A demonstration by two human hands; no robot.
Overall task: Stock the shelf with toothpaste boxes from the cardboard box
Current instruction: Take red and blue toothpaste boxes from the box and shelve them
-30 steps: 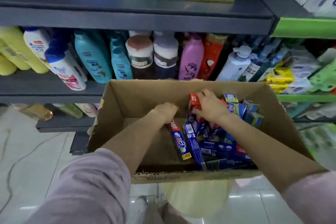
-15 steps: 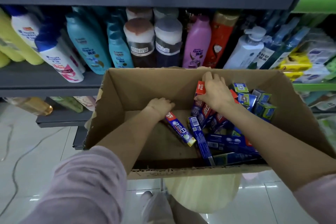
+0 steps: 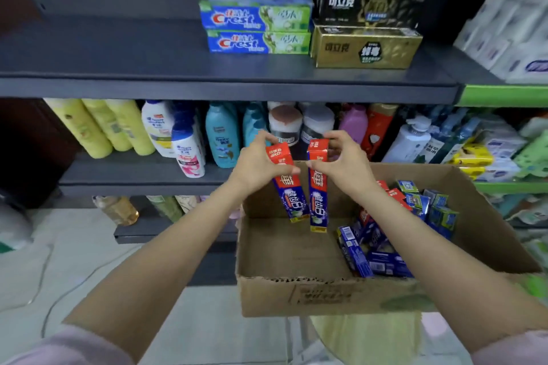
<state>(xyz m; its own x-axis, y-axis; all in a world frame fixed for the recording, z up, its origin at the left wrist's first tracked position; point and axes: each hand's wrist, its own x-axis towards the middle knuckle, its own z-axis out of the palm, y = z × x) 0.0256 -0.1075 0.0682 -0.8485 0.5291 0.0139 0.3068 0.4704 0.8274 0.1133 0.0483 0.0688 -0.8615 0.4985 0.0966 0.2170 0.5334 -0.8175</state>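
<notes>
Dark shelf far, carrying Crest boxes and gold boxes; cardboard box near right.
Loose toothpaste boxes lie in its right half. Left hand grips left toothpaste box; right hand grips right toothpaste box, both upright above the carton.

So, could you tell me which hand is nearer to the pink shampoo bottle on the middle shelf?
Right. The right hand is just below-left of the pink bottle; the left hand sits farther left, beyond both held boxes.
</notes>
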